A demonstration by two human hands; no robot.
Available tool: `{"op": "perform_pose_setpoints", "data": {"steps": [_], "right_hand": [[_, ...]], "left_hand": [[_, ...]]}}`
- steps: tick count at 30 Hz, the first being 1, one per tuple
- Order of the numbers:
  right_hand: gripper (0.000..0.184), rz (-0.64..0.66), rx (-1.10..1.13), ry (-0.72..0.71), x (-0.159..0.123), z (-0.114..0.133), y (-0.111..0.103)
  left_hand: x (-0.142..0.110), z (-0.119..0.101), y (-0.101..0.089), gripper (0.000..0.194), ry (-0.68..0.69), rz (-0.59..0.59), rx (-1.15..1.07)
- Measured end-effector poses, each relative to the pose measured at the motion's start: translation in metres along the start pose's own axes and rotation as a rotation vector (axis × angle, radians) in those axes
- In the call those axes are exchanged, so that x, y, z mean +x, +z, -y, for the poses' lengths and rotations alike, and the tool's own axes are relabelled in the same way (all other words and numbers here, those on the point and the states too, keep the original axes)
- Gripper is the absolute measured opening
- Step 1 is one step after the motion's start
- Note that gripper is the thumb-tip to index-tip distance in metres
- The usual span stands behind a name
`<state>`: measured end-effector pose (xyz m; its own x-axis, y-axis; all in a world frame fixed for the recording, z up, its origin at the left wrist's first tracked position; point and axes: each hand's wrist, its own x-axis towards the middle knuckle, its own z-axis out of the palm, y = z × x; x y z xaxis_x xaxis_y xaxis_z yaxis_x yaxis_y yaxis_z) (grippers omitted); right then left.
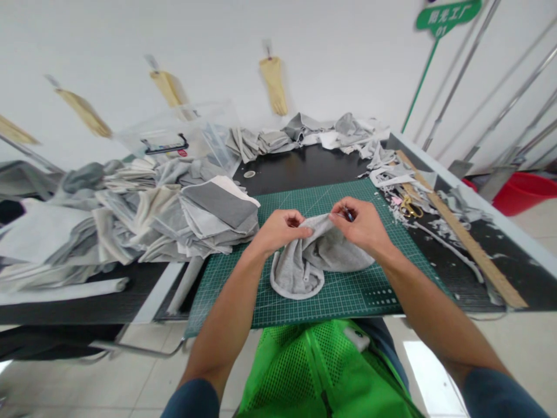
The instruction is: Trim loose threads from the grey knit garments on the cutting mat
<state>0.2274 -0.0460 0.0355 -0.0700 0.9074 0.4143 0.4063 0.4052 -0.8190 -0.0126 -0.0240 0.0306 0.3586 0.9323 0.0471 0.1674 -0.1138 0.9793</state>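
A grey cloth piece with a pale bound edge hangs in folds over the green cutting mat. My left hand pinches its upper edge between thumb and fingers. At the other end of that edge, my right hand is closed on the cloth as well. A small dark, shiny tool shows in the right hand's fingers, perhaps thread snips; most of it is covered. The lower part of the cloth lies crumpled on the mat, its rounded rim toward me.
Piled grey and white cloth lies left of the mat, before a clear plastic box. Rightward are gold-handled scissors, fabric scraps and a wooden ruler. A red bucket stands beyond the table.
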Motion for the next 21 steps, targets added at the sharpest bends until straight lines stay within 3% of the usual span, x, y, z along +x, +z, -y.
{"op": "perform_pose_setpoints", "data": {"steps": [5, 12, 16, 19, 21], "right_hand": [[0.010, 0.001, -0.021, -0.050, -0.002, 0.001, 0.000], [0.030, 0.253, 0.327, 0.064, -0.006, 0.016, -0.008], [0.040, 0.283, 0.358, 0.113, -0.005, 0.015, -0.007], [0.039, 0.267, 0.236, 0.099, -0.001, 0.010, -0.004], [0.040, 0.271, 0.145, 0.113, 0.000, 0.004, -0.002]], "left_hand": [[-0.004, -0.007, -0.017, 0.053, 0.032, 0.073, -0.100], [-0.014, -0.021, -0.027, 0.046, -0.013, 0.068, -0.334], [-0.013, -0.019, -0.031, 0.039, -0.043, 0.083, -0.135], [-0.010, -0.014, -0.030, 0.056, -0.047, 0.053, 0.156], [-0.008, -0.012, -0.026, 0.056, -0.021, 0.035, 0.247]]}}
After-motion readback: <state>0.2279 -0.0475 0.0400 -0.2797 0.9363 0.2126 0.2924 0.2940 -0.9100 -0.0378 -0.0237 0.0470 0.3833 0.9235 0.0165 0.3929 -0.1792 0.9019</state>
